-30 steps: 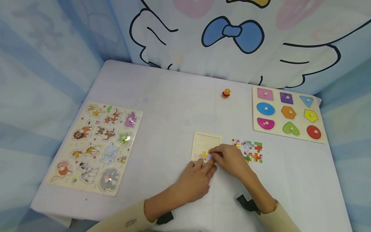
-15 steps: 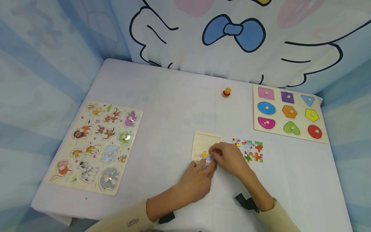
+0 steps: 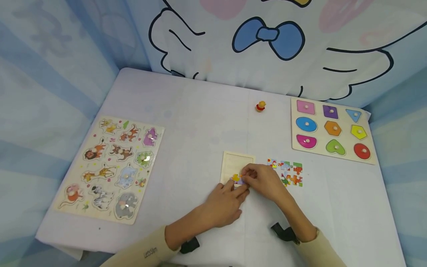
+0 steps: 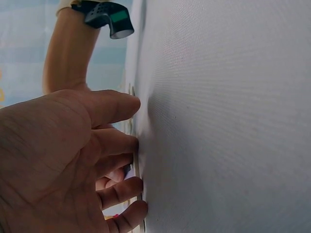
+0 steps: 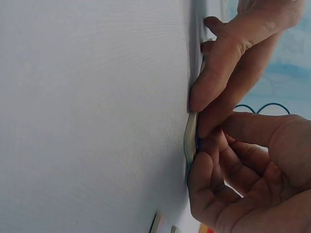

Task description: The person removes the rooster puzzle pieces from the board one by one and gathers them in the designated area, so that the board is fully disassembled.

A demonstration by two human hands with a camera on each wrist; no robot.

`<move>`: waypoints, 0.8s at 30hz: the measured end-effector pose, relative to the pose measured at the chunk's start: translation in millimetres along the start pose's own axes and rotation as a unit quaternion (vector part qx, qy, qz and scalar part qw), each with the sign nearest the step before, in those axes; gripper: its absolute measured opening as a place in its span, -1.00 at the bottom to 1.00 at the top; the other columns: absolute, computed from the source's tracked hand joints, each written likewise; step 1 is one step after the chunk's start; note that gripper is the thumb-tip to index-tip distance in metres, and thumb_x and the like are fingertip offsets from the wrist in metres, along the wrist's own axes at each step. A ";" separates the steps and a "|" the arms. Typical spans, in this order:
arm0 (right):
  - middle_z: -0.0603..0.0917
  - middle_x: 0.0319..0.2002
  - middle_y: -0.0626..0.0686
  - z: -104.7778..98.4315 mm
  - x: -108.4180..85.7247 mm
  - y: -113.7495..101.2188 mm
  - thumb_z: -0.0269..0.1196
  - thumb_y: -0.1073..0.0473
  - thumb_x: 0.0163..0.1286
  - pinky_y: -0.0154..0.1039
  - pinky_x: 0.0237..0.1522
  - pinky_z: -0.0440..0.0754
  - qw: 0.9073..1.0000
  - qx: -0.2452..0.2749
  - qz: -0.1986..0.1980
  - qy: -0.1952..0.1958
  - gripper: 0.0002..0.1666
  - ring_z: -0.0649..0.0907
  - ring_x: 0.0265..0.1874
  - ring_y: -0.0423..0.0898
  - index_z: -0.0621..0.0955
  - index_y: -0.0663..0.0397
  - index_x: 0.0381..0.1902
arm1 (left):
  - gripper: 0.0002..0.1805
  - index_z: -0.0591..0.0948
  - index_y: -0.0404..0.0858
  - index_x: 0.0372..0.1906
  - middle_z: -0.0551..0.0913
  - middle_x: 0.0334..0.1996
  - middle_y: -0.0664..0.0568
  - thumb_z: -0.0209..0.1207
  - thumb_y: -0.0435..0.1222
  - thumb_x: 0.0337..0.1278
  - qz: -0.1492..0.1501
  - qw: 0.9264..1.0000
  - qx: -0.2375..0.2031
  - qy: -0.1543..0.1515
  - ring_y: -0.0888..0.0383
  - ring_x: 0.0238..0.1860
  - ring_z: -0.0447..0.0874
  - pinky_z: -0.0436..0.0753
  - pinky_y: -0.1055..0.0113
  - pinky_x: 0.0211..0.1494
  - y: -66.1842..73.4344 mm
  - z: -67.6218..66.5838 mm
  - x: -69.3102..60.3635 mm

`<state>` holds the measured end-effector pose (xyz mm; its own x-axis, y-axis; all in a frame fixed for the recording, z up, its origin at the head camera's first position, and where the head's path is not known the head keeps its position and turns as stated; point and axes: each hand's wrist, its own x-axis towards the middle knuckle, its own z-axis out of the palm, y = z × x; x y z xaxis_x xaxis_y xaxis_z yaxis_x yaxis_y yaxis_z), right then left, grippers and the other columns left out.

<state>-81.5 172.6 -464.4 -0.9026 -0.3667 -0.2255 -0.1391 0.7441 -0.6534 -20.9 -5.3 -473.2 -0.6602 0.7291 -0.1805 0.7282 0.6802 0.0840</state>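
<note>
A small square wooden puzzle tray [image 3: 237,160] lies on the white table. Yellow and purple jigsaw pieces [image 3: 236,178] show along its near side. My left hand [image 3: 223,205] rests its fingertips on the tray's near edge; the left wrist view shows its fingers [image 4: 121,191] fairly straight against that edge. At the near right corner my right hand [image 3: 265,181] pinches a jigsaw piece between thumb and fingers, mostly hidden by the hand. In the right wrist view, both hands' fingers meet at the tray edge [image 5: 191,136]. Several loose jigsaw pieces [image 3: 296,180] lie right of the tray.
An animal peg puzzle board [image 3: 110,170] lies at the left of the table. At the back right is a shape peg board [image 3: 320,141]. A small red and yellow toy figure [image 3: 260,106] stands near the far edge. Curtains enclose the table.
My left fingers shift slightly over the tray's near edge and cover a bit more of the jigsaw pieces there. The right hand stays pinching at the corner, almost unmoved.
</note>
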 end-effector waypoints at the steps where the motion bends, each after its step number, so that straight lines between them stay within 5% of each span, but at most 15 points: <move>1: 0.64 -0.46 -0.15 -0.1 -0.1 0.3 0.33 0.31 0.27 -0.20 -0.33 0.57 1.000 0.005 -0.001 -0.001 -0.93 0.61 -0.45 -0.22 0.68 0.05 -0.30 | -0.29 0.37 -0.04 0.47 0.19 0.48 0.21 0.10 0.15 0.30 -0.001 1.000 -0.002 -0.002 0.07 0.10 0.30 0.36 0.31 -0.26 0.0 0.1 0.2; 24: 0.62 -0.51 -0.12 7.0 -3.6 4.0 0.32 0.29 0.28 -0.25 -0.49 0.51 0.998 0.062 0.004 0.023 -0.95 0.58 -0.53 -0.15 0.62 0.07 -0.34 | -0.30 0.41 -0.04 0.44 0.23 0.46 0.19 0.16 0.13 0.26 0.007 1.000 -0.012 0.015 0.04 0.13 0.31 0.42 0.28 -0.23 -2.6 -1.0 0.2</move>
<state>-76.0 173.0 -471.3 -0.9212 -0.3341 -0.1994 -0.0836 0.6704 -0.7372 -23.0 -6.9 -472.5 -0.6560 0.7397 -0.1504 0.7325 0.6719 0.1097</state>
